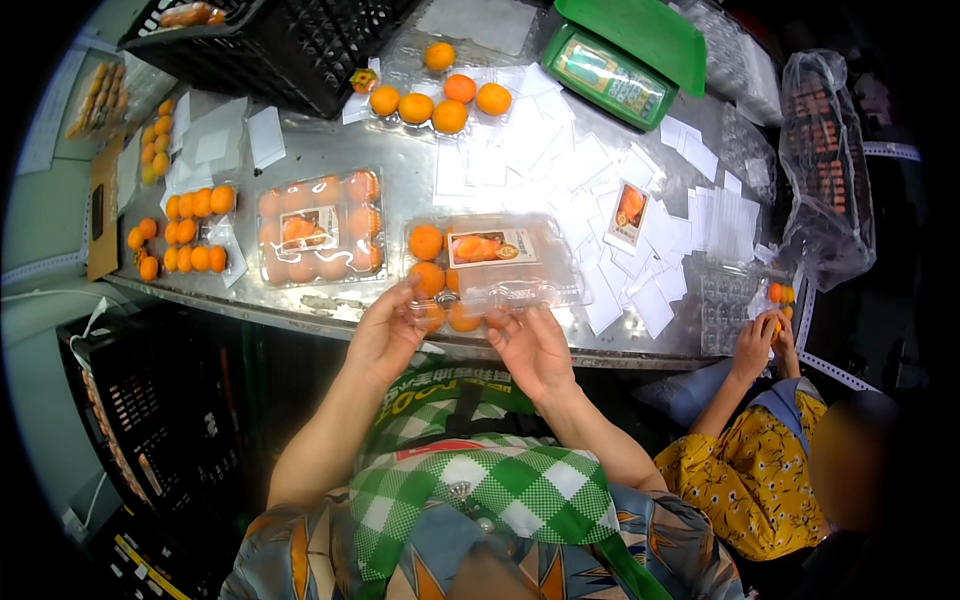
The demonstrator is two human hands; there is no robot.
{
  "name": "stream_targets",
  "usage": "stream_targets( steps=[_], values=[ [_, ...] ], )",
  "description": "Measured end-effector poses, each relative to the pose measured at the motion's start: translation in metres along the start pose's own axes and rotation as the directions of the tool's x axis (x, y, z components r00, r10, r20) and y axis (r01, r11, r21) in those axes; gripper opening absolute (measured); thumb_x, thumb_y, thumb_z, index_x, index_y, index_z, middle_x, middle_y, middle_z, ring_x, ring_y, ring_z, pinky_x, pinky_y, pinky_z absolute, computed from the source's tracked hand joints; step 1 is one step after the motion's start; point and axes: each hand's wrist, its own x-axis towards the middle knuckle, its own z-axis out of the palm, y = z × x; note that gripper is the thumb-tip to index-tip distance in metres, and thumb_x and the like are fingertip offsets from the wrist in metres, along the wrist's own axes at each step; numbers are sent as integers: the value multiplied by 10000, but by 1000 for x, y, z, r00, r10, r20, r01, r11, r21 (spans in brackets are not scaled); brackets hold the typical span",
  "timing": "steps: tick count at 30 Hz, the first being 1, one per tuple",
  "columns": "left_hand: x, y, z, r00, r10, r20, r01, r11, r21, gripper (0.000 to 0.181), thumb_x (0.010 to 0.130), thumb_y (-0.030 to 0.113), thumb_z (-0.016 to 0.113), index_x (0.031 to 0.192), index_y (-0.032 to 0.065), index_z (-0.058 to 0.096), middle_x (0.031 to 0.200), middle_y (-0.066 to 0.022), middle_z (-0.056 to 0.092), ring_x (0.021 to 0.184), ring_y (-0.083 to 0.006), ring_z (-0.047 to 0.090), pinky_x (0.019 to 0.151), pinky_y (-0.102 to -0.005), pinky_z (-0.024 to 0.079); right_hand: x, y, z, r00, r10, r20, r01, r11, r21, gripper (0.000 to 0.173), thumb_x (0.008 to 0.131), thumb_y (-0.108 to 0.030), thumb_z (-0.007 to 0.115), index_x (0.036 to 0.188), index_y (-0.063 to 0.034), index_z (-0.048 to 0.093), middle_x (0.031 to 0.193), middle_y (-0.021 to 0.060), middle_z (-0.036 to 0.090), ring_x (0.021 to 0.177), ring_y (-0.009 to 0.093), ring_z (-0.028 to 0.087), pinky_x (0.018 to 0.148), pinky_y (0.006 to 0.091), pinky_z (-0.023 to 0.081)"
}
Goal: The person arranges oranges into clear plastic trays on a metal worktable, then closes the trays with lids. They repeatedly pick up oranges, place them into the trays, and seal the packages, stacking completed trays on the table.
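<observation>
A clear plastic clamshell box (540, 281) with orange persimmons (426, 242) inside lies before me near the table's front edge. Its lid carries a card with a fruit picture (491, 247). My left hand (394, 322) grips the box's near left corner, thumb and fingers on the plastic. At the near edge, right of the middle, my right hand (529, 345) touches the box with its fingers spread; whether it grips the rim is hard to tell. A second, closed clamshell box of persimmons (322, 262), also with a picture card, sits to the left.
White cards (525, 150) are scattered behind and right, one picture card (628, 216) among them. Loose persimmons (450, 116) lie in a tray behind. A black crate (277, 52), a green scale (611, 75) and filled trays (199, 232) stand around. A co-worker's hands (757, 345) hold fruit at right.
</observation>
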Motion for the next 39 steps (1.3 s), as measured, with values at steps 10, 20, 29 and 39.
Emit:
stream_targets(
  steps=[10,20,29,39],
  values=[
    [-3,0,15,1000,-29,9,29,995,91,394,822,283,436,1064,-5,552,1043,-103,578,916,-198,514,826,-346,406,5,24,-28,999,-37,-4,34,951,-308,208,837,12,535,1044,22,559,1020,125,611,921,228,612,817,328,494],
    [4,-5,2,979,-134,155,127,990,54,481,840,268,358,1168,-49,512,1153,-138,559,1027,-220,521,925,-351,386,0,34,-23,991,130,-28,-133,980,-147,108,848,-35,532,956,-25,536,977,106,580,885,222,589,770,329,477],
    [-1,-9,6,986,-97,135,92,995,42,530,827,268,374,1210,-90,462,1180,-179,532,1123,-269,489,952,-390,396,3,22,-26,992,38,-122,-31,998,52,109,888,-142,493,948,-58,526,875,85,596,757,182,584,659,314,459],
    [1,-13,-7,999,41,26,-47,950,310,364,896,219,411,1106,-49,539,1144,-111,550,1020,-202,514,933,-335,369,18,53,-11,945,150,-289,-239,924,-300,209,905,-171,521,908,35,559,777,105,619,617,173,615,554,262,505]
  ],
)
